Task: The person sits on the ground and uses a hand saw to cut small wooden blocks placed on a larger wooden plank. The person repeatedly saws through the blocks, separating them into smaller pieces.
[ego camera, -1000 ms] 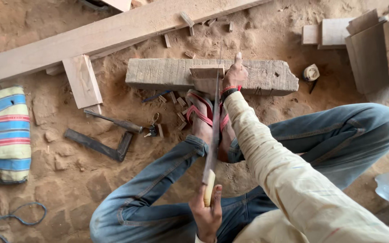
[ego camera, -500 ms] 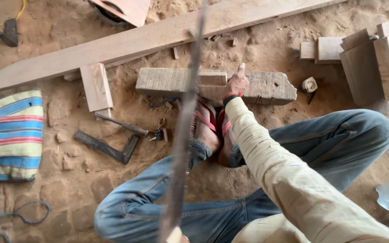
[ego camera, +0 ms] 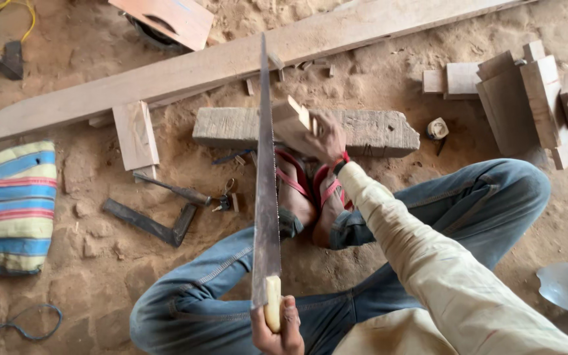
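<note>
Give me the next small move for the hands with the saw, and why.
Probably lower the saw blade back onto the small wood piece before stroking. The left hand holds the handle with the blade raised off the cut, while the right hand steadies the piece on the weathered block.
</note>
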A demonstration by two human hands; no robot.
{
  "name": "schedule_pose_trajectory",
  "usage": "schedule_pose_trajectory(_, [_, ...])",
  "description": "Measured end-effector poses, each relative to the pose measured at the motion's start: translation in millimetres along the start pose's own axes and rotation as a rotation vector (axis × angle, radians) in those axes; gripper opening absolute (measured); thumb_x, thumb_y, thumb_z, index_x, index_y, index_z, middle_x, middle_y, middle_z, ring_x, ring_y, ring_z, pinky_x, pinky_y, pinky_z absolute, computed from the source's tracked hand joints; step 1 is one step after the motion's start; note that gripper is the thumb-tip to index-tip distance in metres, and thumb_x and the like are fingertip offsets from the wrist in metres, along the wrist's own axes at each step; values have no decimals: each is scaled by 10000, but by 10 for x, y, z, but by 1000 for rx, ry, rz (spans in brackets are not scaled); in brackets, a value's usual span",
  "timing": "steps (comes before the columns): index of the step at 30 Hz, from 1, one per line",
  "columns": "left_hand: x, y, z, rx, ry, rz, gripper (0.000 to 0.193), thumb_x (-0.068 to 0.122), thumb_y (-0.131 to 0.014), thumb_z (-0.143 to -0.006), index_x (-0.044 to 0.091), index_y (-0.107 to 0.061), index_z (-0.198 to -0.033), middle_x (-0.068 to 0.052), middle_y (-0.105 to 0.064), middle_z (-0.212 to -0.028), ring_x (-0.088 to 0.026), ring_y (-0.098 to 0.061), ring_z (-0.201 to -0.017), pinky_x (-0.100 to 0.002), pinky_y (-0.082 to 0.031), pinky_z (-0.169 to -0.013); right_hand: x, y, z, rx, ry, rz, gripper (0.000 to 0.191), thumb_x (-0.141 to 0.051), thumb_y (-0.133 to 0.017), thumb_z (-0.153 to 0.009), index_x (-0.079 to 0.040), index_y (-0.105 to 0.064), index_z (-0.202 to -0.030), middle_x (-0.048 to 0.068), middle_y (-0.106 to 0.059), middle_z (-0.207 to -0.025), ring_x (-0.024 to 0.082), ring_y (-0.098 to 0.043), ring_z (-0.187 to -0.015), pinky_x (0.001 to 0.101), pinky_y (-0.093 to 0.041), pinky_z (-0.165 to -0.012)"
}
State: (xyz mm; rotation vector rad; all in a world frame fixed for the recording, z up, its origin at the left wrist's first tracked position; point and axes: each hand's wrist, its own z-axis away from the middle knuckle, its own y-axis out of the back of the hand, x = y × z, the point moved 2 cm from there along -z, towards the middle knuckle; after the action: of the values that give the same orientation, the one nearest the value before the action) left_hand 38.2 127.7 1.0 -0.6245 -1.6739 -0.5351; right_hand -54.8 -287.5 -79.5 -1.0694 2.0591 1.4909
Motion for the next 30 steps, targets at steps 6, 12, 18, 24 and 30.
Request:
schedule_pose_trajectory(6, [182,-9,-169,-24,-173,-176,272,108,-751,-909,-41,-597,-1076,-126,-679,-853,-163,-604,-643,-297,-492,-588,-30,398,-580,-95,114,119,692,-502,-878,-774,-277,-616,-1374,56,-662,-1098,209,-623,-900,398,-565,-736])
schedule_pose_trajectory(12, [240,-99,-419,-141,-102,-293,237,151,-793,-871,-13,-642,-953,-101,-726,-726,-186,-651,-558,-329,-475,-555,159,582,-588,-398,295,484,598,-545,-770,-896,-315,-614,-1425,82,-692,-1177,264,-646,-1034,431,-542,-845])
schedule_pose_trajectory(18, [372,-390,-351,-235,-141,-203,232,140,-751,-925,-33,-631,-1023,-109,-676,-786,-193,-636,-636,-320,-483,-587,218,557,-557,-359,302,412,630,-606,-699,-915,-318,-583,-1463,54,-702,-1231,294,-650,-1091,494,-511,-928])
schedule_pose_trajectory(24, [391,-352,-253,-209,-25,-199,233,148,-756,-925,-16,-621,-1021,-92,-671,-721,-178,-613,-566,-313,-473,-551,351,640,-682,-407,314,656,657,-638,-671,-911,-356,-566,-1495,86,-679,-1305,296,-638,-1114,501,-486,-936])
schedule_pose_trajectory(30, [367,-321,-290,-196,-149,-206,274,133,-737,-939,-34,-597,-1105,-124,-668,-777,-188,-623,-626,-319,-493,-589,565,819,-718,-398,283,474,661,-643,-734,-823,-352,-632,-1408,96,-622,-1402,302,-590,-1217,502,-448,-976])
